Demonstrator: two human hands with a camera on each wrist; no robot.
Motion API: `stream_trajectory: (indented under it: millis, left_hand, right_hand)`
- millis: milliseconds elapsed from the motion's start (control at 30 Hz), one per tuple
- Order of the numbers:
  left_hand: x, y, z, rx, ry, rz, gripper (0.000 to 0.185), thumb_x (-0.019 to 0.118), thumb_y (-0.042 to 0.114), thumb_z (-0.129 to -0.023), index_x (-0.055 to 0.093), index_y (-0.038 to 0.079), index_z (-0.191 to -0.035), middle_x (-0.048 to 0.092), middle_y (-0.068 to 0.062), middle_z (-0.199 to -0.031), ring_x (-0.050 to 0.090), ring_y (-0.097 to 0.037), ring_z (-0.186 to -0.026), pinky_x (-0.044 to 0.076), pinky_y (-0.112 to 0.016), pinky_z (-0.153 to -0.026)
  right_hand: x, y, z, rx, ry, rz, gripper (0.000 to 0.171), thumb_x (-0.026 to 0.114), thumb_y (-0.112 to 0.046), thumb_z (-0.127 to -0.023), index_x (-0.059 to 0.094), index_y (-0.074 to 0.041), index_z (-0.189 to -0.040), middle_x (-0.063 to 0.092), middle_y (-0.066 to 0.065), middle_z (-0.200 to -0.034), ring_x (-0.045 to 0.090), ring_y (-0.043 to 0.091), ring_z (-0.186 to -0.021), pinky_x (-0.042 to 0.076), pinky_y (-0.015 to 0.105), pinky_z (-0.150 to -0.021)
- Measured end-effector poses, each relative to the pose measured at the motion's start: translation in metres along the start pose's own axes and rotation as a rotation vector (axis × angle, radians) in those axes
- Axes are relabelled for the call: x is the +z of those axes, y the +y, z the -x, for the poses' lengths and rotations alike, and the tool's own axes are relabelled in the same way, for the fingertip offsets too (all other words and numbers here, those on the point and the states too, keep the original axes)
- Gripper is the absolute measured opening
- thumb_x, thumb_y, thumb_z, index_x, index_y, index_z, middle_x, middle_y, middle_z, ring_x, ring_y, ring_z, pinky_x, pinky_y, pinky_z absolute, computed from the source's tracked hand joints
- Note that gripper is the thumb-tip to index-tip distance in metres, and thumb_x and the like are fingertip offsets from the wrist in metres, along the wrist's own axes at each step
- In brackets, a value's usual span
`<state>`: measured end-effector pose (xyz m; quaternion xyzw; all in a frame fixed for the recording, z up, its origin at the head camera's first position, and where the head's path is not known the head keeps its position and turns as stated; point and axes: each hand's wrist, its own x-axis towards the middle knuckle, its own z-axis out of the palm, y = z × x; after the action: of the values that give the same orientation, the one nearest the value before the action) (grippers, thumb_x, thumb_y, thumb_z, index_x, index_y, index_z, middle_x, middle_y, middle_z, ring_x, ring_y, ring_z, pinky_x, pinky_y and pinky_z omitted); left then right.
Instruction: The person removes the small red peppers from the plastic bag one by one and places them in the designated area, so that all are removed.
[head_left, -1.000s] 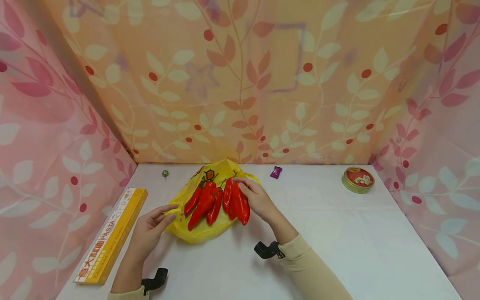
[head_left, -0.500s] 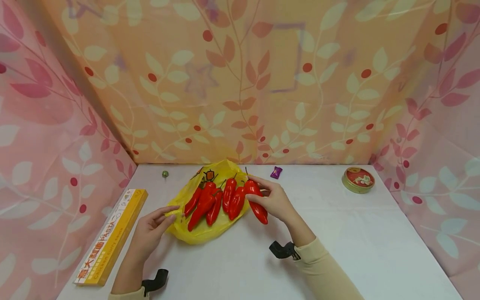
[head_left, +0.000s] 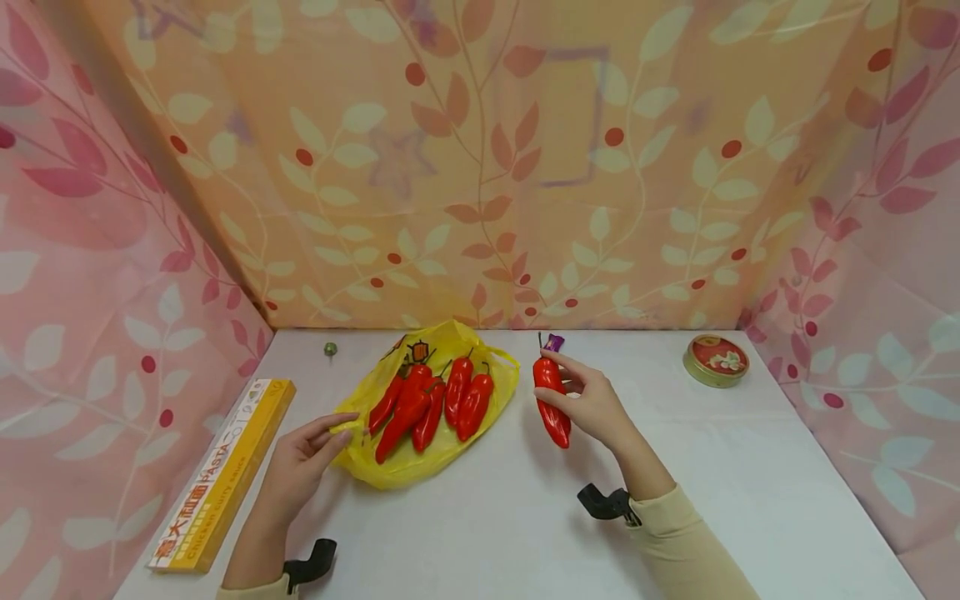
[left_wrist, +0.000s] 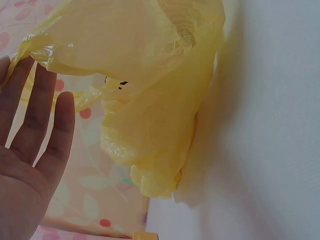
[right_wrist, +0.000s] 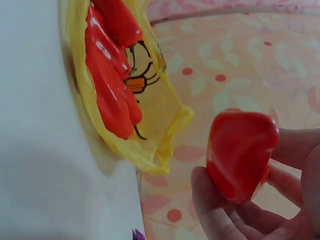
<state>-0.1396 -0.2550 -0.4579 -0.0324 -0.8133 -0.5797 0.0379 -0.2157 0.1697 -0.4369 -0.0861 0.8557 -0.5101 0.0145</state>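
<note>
The right hand (head_left: 592, 406) pinches one red pepper (head_left: 551, 400) between thumb and fingertips, stem up and tip down, lifted clear of the table (head_left: 675, 483) and just to the right of the yellow bag (head_left: 420, 462). The wrist view shows the fingers (right_wrist: 212, 210) curled round the pepper (right_wrist: 240, 155) with nothing else in the palm; holding it near the stem end leaves the tapered tip hanging free.

The left hand (head_left: 303, 454) lies low at the bag's near-left edge, fingers straight and relaxed, their tips at the plastic. From the wrist view the fingers (left_wrist: 37, 115) are spread beside a crumpled fold of the bag (left_wrist: 150, 115); whether they actually press on it or only touch it cannot be told. The likely reason for resting there is to keep the light plastic from sliding while the other hand works.

On the bag, which lies flattened and open, are four peppers (head_left: 423, 400), side by side with stems toward the back wall; a fifth may hide beneath them, since they overlap. With the one in hand that makes five counted.

Elsewhere there is one long yellow box (head_left: 221, 475) along the left edge, one round tin (head_left: 716, 360) at the far right, one purple candy (head_left: 555, 341) just behind the held pepper, and one small green thing (head_left: 331, 347) near the back left.
</note>
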Motion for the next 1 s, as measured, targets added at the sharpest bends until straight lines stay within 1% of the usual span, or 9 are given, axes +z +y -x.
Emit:
stream_trajectory:
  millis: [100, 300, 367, 433, 533, 600, 667, 867, 1000]
  left_hand:
    - [0.000, -0.001, -0.001, 0.001, 0.000, -0.009, 0.037, 0.066, 0.029, -0.099, 0.066, 0.007, -0.130, 0.075, -0.008, -0.117, 0.060, -0.008, -0.094, 0.055, -0.016, -0.083]
    - [-0.003, -0.005, -0.001, -0.003, 0.004, -0.010, 0.036, 0.066, 0.030, -0.099, 0.067, 0.010, -0.129, 0.075, -0.002, -0.118, 0.061, -0.008, -0.093, 0.055, -0.017, -0.083]
    - [-0.003, -0.006, 0.000, -0.005, 0.006, -0.002, 0.036, 0.066, 0.029, -0.099, 0.067, 0.009, -0.129, 0.075, 0.000, -0.117, 0.062, -0.009, -0.090, 0.055, -0.016, -0.080]
    - [-0.004, -0.006, 0.000, -0.002, 0.007, -0.001, 0.037, 0.066, 0.028, -0.099, 0.066, 0.008, -0.130, 0.075, 0.002, -0.115, 0.062, -0.009, -0.089, 0.055, -0.016, -0.079]
    - [-0.005, -0.006, 0.000, -0.006, 0.006, 0.002, 0.037, 0.065, 0.028, -0.099, 0.066, 0.007, -0.130, 0.076, 0.004, -0.112, 0.063, -0.009, -0.089, 0.054, -0.015, -0.081]
    - [-0.005, -0.005, 0.000, -0.012, 0.005, 0.006, 0.038, 0.065, 0.028, -0.100, 0.065, 0.006, -0.130, 0.076, 0.003, -0.112, 0.064, -0.009, -0.090, 0.054, -0.015, -0.086]
    - [-0.005, -0.004, 0.000, -0.014, 0.005, 0.009, 0.038, 0.065, 0.029, -0.100, 0.065, 0.006, -0.130, 0.076, 0.002, -0.113, 0.064, -0.008, -0.090, 0.054, -0.015, -0.086]
    - [-0.003, -0.001, 0.000, 0.004, 0.006, 0.013, 0.036, 0.065, 0.025, -0.100, 0.066, 0.005, -0.130, 0.075, -0.005, -0.118, 0.063, -0.008, -0.093, 0.054, -0.015, -0.086]
    - [-0.003, 0.000, 0.000, 0.000, 0.004, 0.013, 0.035, 0.065, 0.024, -0.100, 0.066, 0.005, -0.129, 0.074, -0.009, -0.119, 0.062, -0.008, -0.092, 0.055, -0.016, -0.084]
  right_hand:
    - [-0.009, 0.003, 0.002, 0.006, 0.002, 0.005, 0.063, 0.078, -0.039, -0.088, 0.053, -0.036, -0.146, 0.062, 0.012, -0.134, 0.063, 0.033, -0.112, 0.061, 0.042, -0.079]
    - [-0.024, 0.010, 0.006, 0.027, 0.018, 0.022, 0.066, 0.077, -0.042, -0.089, 0.050, -0.033, -0.149, 0.059, 0.016, -0.137, 0.063, 0.036, -0.113, 0.061, 0.043, -0.079]
    - [-0.028, 0.014, 0.008, 0.032, 0.031, 0.030, 0.069, 0.076, -0.043, -0.089, 0.048, -0.031, -0.150, 0.058, 0.017, -0.137, 0.063, 0.038, -0.113, 0.061, 0.044, -0.079]
    - [-0.032, 0.017, 0.011, 0.042, 0.048, 0.034, 0.071, 0.076, -0.044, -0.088, 0.046, -0.029, -0.151, 0.058, 0.019, -0.137, 0.064, 0.039, -0.113, 0.061, 0.045, -0.079]
    - [-0.038, 0.025, 0.015, 0.055, 0.074, 0.044, 0.072, 0.076, -0.046, -0.088, 0.046, -0.027, -0.151, 0.059, 0.020, -0.135, 0.064, 0.040, -0.113, 0.061, 0.047, -0.080]
    - [-0.043, 0.031, 0.017, 0.058, 0.082, 0.055, 0.070, 0.076, -0.046, -0.088, 0.047, -0.027, -0.150, 0.059, 0.020, -0.135, 0.064, 0.039, -0.113, 0.061, 0.047, -0.081]
    - [-0.048, 0.036, 0.019, 0.060, 0.087, 0.064, 0.070, 0.076, -0.046, -0.089, 0.047, -0.026, -0.149, 0.059, 0.020, -0.134, 0.064, 0.039, -0.113, 0.061, 0.047, -0.081]
    - [-0.063, 0.048, 0.023, 0.057, 0.069, 0.098, 0.070, 0.074, -0.045, -0.091, 0.045, -0.025, -0.152, 0.058, 0.022, -0.136, 0.062, 0.041, -0.114, 0.061, 0.047, -0.080]
    - [-0.075, 0.060, 0.028, 0.050, 0.050, 0.137, 0.070, 0.073, -0.042, -0.092, 0.044, -0.024, -0.153, 0.057, 0.024, -0.138, 0.062, 0.043, -0.115, 0.061, 0.048, -0.079]
